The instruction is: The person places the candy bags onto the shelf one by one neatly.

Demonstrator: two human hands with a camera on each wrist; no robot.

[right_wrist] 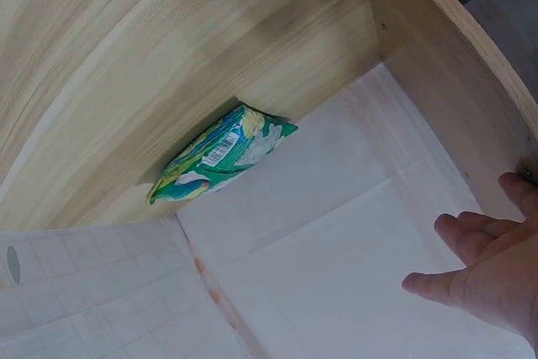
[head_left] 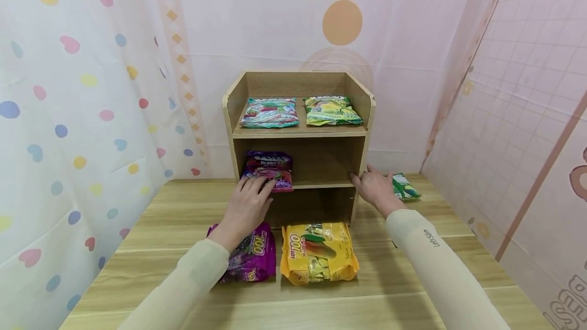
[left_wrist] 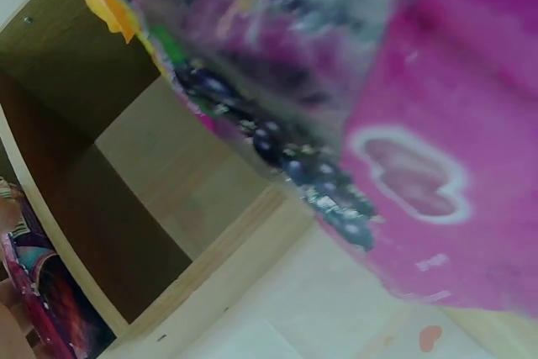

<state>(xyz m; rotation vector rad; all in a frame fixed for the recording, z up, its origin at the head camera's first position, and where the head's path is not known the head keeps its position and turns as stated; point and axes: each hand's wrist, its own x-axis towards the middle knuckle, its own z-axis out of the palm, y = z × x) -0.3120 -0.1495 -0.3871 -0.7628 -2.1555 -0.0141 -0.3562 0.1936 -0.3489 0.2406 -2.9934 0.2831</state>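
Note:
My left hand (head_left: pixel 247 208) is at the left of the middle shelf, its fingers holding the lower front of a purple-and-red candy bag (head_left: pixel 269 162). In the left wrist view, fingertips (left_wrist: pixel 10 321) show at the edge of that bag (left_wrist: pixel 55 292). My right hand (head_left: pixel 376 187) touches the right side panel of a small wooden shelf unit (head_left: pixel 362 159) with its fingers spread. From the right wrist, the hand (right_wrist: pixel 496 275) appears beside the outer panel (right_wrist: pixel 445 98), gripping no bag. A green candy bag (head_left: pixel 404 187) lies on the table just beyond it.
On the top shelf lie a teal-and-red candy bag (head_left: pixel 269 112) and a yellow-green one (head_left: pixel 332 111). A purple bag (head_left: pixel 257 256) and a yellow mango bag (head_left: pixel 319 253) are on the wooden table (head_left: pixel 390 299) in front of the unit. Patterned curtains (head_left: pixel 257 19) surround it.

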